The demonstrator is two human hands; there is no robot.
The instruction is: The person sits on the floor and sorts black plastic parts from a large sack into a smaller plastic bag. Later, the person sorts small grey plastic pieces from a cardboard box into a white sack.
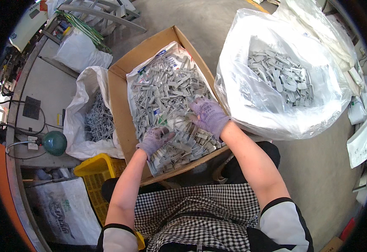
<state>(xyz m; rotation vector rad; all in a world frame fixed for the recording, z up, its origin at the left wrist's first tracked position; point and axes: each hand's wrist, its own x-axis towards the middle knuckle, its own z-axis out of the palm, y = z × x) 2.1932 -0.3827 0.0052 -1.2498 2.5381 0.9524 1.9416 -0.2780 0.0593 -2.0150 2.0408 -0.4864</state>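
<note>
My left hand [155,140], in a grey-purple work glove, is low over a heap of small grey moulded parts [158,94] inside a cardboard box [120,97]. Its fingers are half bent among the parts, and blur hides whether one is between them. On the right side of the same heap lies my gloved right hand [209,116], palm down, fingers spread, touching the parts. Some parts between the two hands are blurred. A printed white sack [133,86] lines the box under the heap.
Right of the box stands a clear plastic bag [233,78] with similar grey parts [284,78]. To the left, a white woven sack [76,138] holds thin grey pieces [100,119]. A yellow plastic crate [100,182] and a green round object [54,143] are nearby.
</note>
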